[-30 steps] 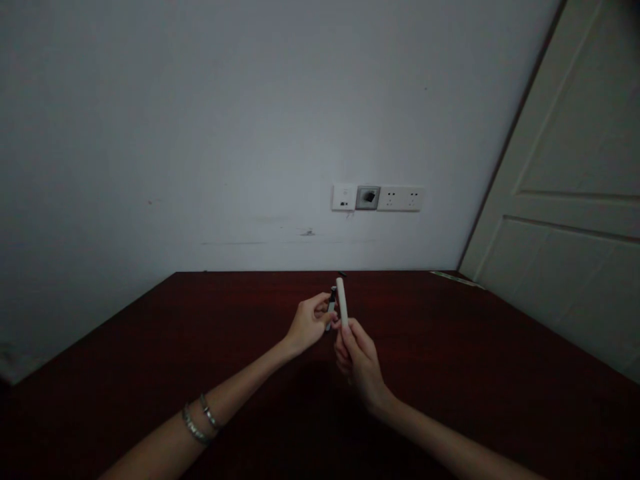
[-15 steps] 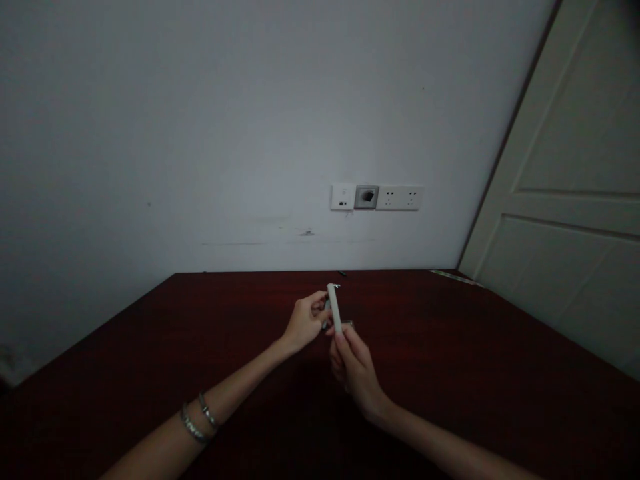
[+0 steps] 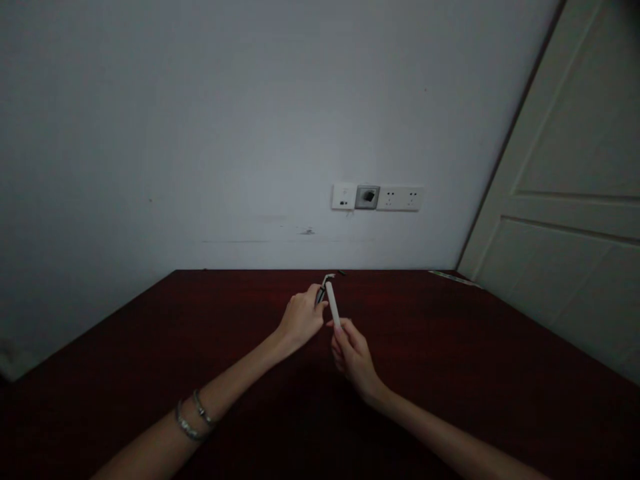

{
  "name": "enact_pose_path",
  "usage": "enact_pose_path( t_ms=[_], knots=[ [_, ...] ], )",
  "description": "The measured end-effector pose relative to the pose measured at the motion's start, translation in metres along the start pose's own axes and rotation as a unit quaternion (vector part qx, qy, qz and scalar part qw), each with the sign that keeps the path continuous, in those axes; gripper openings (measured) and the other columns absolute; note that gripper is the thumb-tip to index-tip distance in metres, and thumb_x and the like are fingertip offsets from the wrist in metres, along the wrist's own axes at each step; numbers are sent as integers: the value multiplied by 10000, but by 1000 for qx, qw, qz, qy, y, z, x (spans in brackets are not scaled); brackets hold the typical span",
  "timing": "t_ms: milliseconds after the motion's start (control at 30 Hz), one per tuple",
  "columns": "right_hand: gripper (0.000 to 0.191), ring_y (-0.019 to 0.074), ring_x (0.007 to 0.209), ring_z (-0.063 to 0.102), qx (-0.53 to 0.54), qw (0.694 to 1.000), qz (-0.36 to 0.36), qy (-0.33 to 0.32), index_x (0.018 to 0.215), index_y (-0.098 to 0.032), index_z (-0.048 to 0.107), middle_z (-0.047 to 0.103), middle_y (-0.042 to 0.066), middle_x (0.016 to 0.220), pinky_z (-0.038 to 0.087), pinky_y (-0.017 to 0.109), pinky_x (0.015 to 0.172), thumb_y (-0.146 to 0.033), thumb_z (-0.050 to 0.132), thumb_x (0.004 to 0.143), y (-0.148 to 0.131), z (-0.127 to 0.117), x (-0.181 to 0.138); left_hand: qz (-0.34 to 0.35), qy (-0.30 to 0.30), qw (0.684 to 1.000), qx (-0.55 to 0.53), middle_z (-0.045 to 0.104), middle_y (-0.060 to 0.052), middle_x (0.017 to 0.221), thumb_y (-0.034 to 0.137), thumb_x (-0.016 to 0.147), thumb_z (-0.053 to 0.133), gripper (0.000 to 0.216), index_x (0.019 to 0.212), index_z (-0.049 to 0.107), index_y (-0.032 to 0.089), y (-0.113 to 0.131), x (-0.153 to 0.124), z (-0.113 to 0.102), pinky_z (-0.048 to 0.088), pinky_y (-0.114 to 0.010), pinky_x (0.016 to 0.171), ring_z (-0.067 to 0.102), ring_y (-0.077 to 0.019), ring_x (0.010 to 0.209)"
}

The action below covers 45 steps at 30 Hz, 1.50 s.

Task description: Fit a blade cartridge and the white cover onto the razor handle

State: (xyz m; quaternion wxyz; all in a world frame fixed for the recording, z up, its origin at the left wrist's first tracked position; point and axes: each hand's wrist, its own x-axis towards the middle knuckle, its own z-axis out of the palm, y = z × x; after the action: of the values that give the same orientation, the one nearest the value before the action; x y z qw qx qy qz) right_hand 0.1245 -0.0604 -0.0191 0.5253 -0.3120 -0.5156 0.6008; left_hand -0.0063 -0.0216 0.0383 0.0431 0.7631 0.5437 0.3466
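My right hand (image 3: pixel 353 357) is closed around the lower end of a slim white stick (image 3: pixel 333 303), which looks like a candle. The stick points up and away from me, leaning slightly left. Just to its left, my left hand (image 3: pixel 301 323) grips a small tool (image 3: pixel 321 293) with a dark handle and a thin, bent, shiny tip. That tip rises beside the stick's upper end; whether the two touch I cannot tell. Most of the tool's handle is hidden by my left fingers.
Both hands are over a dark red wooden table (image 3: pixel 200 333). A small dark piece (image 3: pixel 341 272) lies near its back edge. Wall sockets (image 3: pixel 377 198) are on the white wall behind, and a pale panelled door (image 3: pixel 565 200) stands at the right. A flat strip (image 3: pixel 455 278) lies at the far right corner.
My left hand has turned and shifted slightly left, bringing the tool's tip from behind the stick to its left side. The right hand and stick have barely moved.
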Motion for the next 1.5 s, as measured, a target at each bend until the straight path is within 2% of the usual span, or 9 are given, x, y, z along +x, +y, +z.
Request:
enact_pose_path(
  t_ms=[233,433,600,767,900,1000,1133,1267,1500],
  knots=[
    [263,37,409,205,13,999,-34,-5,914,-216,489,279,-90,547,163,130,336,-463,498,823,-6,-2,4,8,0,1000,-24,657,-59,803,193,799,516,184,979,550,171,-3,0,1,431,-260,654,621,-181,711],
    [266,42,417,249,-15,1000,10,-1,886,-220,483,306,-84,551,181,129,343,-478,485,823,0,0,0,8,-4,999,-44,645,-44,750,169,792,506,176,959,562,168,-2,0,3,408,-244,600,596,-163,642],
    [269,40,409,222,-8,1000,-10,3,872,-226,478,298,-86,553,162,132,339,-489,488,816,-7,-1,3,9,-15,996,-92,637,-34,723,167,779,516,152,920,572,166,-3,-2,7,393,-228,565,576,-142,595],
    [273,40,386,228,-36,999,-12,-20,878,-214,490,321,-87,544,168,149,332,-482,476,822,-7,-10,13,-9,-43,983,-179,620,-23,671,163,771,500,143,901,561,154,-5,-1,7,407,-224,514,576,-133,531],
    [294,50,404,310,-133,988,-53,-51,888,-188,539,396,-59,585,222,177,356,-467,477,822,-36,-23,26,-59,-48,950,-303,596,-10,659,178,775,478,128,898,498,145,-8,7,0,440,-221,459,584,-128,482],
    [304,81,487,392,-259,949,-65,-170,898,-171,607,446,-35,594,314,208,446,-442,496,819,-80,-37,38,-77,-66,925,-366,562,12,632,170,776,468,97,869,452,148,-8,11,-6,459,-217,444,585,-120,465],
    [329,127,616,484,-450,863,-152,-170,858,-167,656,566,8,667,364,243,567,-417,442,860,-127,-48,48,-50,-87,917,-385,550,18,652,153,784,453,74,850,420,157,-8,12,-7,472,-211,474,585,-103,491],
    [346,155,682,558,-550,794,-199,-167,856,-173,681,666,42,773,395,262,645,-404,424,874,-138,-46,50,-6,-86,933,-349,554,9,675,163,794,455,71,864,445,155,-7,8,-5,479,-221,525,591,-102,540],
    [389,178,668,596,-585,773,-192,-154,816,-160,707,700,51,752,425,268,610,-452,452,846,-163,-78,53,16,-104,925,-365,550,9,675,157,790,453,53,840,437,160,1,8,-15,480,-229,534,590,-107,556]
  ],
)
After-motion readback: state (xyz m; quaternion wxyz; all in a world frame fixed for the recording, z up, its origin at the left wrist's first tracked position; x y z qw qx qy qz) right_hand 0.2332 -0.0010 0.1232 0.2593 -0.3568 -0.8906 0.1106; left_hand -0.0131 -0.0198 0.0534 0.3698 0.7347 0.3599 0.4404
